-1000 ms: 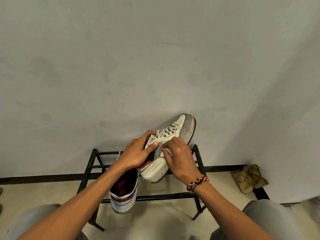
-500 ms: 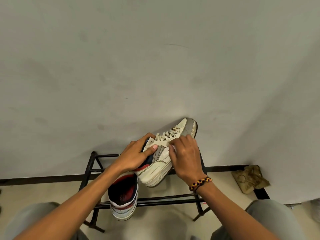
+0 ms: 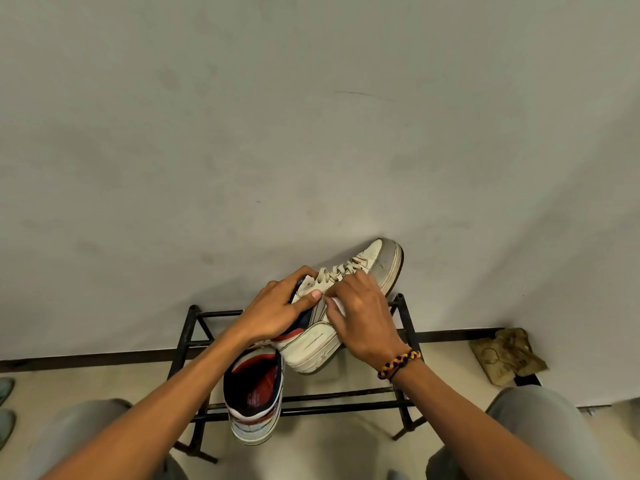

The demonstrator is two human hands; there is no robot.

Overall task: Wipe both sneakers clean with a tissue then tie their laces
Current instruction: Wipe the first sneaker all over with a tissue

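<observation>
A cream high-top sneaker (image 3: 375,259) is held up in front of the wall, toe pointing up and right, laces showing. My left hand (image 3: 273,315) grips its collar near the ankle opening, thumb on the tongue. My right hand (image 3: 363,318) presses a white tissue (image 3: 336,304) against the sneaker's side; only a small corner of the tissue shows between the fingers. The second sneaker (image 3: 254,400) stands heel toward me on the black shoe rack (image 3: 346,403), its red and navy inside visible.
The metal rack stands against a grey wall with a dark skirting strip. A crumpled brownish cloth (image 3: 507,355) lies on the floor at the right. Two greenish shoe tips (image 3: 5,407) show at the left edge. My knees frame the bottom corners.
My right hand slid up along the sneaker's side toward the laces, then settled slightly lower. The left hand keeps its grip on the collar. The view shifted a little.
</observation>
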